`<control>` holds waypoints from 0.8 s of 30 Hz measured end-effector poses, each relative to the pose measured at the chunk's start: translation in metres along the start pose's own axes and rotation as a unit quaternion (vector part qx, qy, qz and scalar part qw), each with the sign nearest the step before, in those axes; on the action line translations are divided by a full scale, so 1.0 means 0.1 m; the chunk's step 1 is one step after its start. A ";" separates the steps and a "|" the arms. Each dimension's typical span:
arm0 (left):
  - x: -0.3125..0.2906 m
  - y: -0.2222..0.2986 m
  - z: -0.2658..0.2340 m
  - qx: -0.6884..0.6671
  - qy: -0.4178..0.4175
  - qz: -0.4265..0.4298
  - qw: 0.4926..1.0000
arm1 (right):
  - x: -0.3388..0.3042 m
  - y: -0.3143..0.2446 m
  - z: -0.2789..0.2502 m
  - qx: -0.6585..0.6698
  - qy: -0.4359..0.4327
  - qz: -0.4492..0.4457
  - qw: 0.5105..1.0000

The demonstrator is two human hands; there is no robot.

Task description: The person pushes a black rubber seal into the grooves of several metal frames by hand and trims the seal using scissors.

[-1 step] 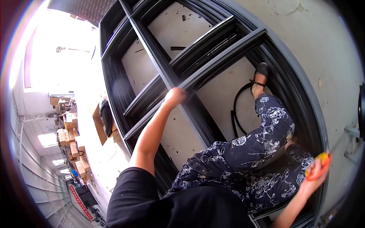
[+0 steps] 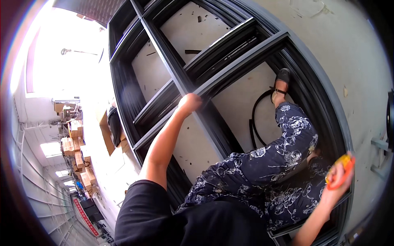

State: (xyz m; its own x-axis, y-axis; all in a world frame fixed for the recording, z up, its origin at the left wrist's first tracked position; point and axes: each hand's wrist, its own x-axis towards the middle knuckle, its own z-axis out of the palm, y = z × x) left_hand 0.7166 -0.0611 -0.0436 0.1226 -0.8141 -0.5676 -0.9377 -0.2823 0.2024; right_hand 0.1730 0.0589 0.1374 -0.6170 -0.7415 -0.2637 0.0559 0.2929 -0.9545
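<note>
- Kneeling inside the dark metal frame [image 2: 230,74], the person keeps the floral-trousered leg [image 2: 283,147] folded between its bars.
- Nearest, the right hand [image 2: 334,180] is clenched round an orange-and-yellow tool [image 2: 342,170] at the frame's right rail; a firm grasp suits it.
- Farther out, the left hand [image 2: 189,102] grips a crossbar junction; bracing there should steady the reach.
- Beyond, a black rubber strip [image 2: 256,119] loops on the floor beside the sandalled foot [image 2: 281,80].
</note>
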 end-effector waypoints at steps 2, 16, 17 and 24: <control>0.04 -0.10 -0.10 -0.010 -0.055 -0.064 0.996 | 0.02 0.01 0.74 0.049 -0.138 0.074 0.986; -0.08 0.32 -0.26 -0.264 -0.221 -0.020 0.939 | -0.88 0.73 1.94 0.128 -0.431 0.373 0.812; -0.07 0.34 -0.27 -0.271 -0.227 -0.015 0.935 | -0.85 0.67 1.92 0.129 -0.456 0.387 0.791; -0.30 0.67 -0.40 -0.405 -0.254 0.045 0.878 | -0.44 0.18 1.78 0.008 -0.612 0.329 0.719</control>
State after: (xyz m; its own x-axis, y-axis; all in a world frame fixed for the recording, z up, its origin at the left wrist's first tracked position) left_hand 0.6626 -0.0761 0.0186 -0.2927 -0.5789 -0.7611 -0.3733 -0.6635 0.6483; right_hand 0.3407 -0.0110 0.1070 0.7005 -0.4242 -0.5739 0.0348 0.8235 -0.5662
